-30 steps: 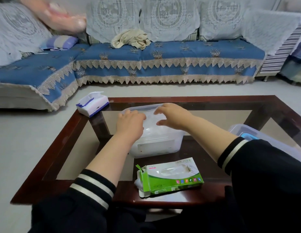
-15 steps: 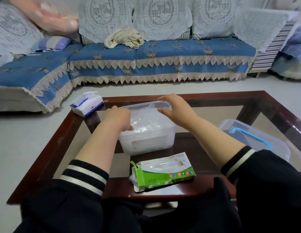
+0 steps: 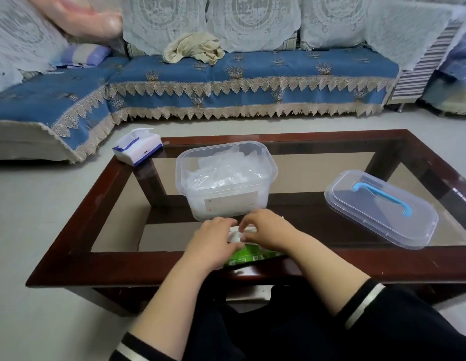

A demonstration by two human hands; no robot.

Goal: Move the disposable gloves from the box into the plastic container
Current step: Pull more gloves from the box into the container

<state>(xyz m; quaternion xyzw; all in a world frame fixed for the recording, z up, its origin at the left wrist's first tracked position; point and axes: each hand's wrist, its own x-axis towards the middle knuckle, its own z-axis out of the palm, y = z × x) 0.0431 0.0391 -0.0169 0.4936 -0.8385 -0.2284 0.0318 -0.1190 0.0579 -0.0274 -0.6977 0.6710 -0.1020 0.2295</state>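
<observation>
Both hands on green glove box (image 3: 249, 256) at table's (image 3: 78, 230) near edge: L hand (image 3: 213, 242) and R hand (image 3: 265, 231) pinch white material at its top opening. Plastic container (image 3: 226, 178) just behind, lid off, clear gloves (image 3: 221, 173) piled inside. Lid (image 3: 380, 207) lies apart to the right.

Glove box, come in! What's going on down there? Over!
Both hands, left hand and right hand, on green glove box. Container open, holds gloves. Nothing blocking.

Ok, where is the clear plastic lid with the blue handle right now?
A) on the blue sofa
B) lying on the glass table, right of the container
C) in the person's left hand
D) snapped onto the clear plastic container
B: the clear plastic lid with the blue handle lies flat on the glass table, right of the open clear plastic container.
</observation>
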